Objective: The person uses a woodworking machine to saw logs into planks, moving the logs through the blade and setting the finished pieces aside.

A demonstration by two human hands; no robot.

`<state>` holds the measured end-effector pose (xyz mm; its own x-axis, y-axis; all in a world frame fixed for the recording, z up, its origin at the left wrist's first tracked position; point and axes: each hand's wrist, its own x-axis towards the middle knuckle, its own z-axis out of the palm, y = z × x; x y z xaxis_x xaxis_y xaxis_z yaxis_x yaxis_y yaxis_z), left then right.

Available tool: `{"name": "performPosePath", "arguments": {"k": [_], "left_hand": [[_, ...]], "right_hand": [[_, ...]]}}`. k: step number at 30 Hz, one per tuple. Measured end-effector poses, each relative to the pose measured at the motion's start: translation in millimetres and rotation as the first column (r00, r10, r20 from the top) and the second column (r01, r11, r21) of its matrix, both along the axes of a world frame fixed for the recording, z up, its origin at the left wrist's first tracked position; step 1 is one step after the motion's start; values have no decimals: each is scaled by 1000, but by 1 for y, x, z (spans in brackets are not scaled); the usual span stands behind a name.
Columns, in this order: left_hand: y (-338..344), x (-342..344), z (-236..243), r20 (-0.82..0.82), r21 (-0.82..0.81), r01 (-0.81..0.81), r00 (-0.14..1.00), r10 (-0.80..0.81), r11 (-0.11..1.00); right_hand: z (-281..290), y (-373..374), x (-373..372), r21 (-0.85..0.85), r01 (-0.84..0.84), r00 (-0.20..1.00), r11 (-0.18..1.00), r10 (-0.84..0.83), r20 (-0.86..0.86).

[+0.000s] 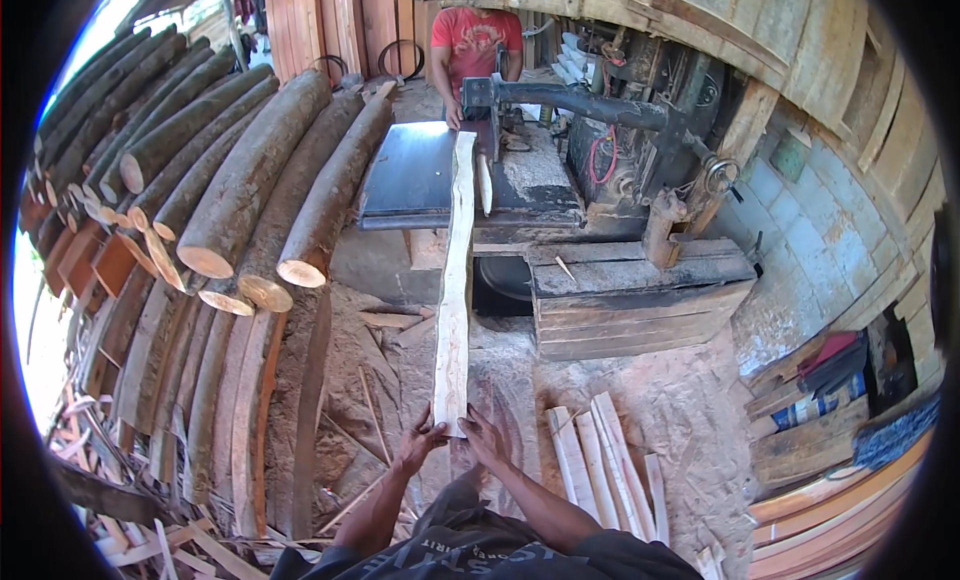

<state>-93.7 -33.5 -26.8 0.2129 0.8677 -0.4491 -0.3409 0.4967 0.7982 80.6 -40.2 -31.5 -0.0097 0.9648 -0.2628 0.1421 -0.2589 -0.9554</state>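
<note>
Plank first: it's a long, pale, rough-sawn board with a wavy waney edge, and we've got its near end in both hands. Our left hand is cupped around the left side of that end, fingers spread and pressed on the wood, and our right hand grips the right corner, thumb on top. So both hands are grasping the same board, neither one loose.

From our hands the board runs straight away from us, over the sawdust-covered ground, and its far end lies on the dark metal saw table, close to the table's right side. Just beside it on the table sits a thin pale offcut strip.

At the far edge of the table stands another person in a red shirt, with one hand down at the board's far end. We can't tell whether that hand actually holds it or just rests there.

To the left of the table there's a big stack of round logs, bark still on, cut ends facing us. Below them lean curved slab offcuts. Right of our arms, a small bundle of pale trimmed slats lies on the ground. The saw machine's heavy arm reaches over the table's right side, with a weathered wooden bench block in front of it.
</note>
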Motion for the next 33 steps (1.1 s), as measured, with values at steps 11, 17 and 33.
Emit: {"name": "performPosePath", "arguments": {"k": [11, 17, 33], "left_hand": [[-69, -2, -14, 14, -12, 26, 1000, -26, 1000], [-107, 6, -21, 37, -68, -42, 998, 45, 997], [342, 46, -10, 101, -52, -261, 959, 265, 964]], "right_hand": [[18, -72, 2, -54, 12, 993, 998, -5, 115], [-25, -101, 5, 66, -65, 966, 996, 46, 253], [37, 505, 66, 457, 97, 667, 884, -399, 630]]}}
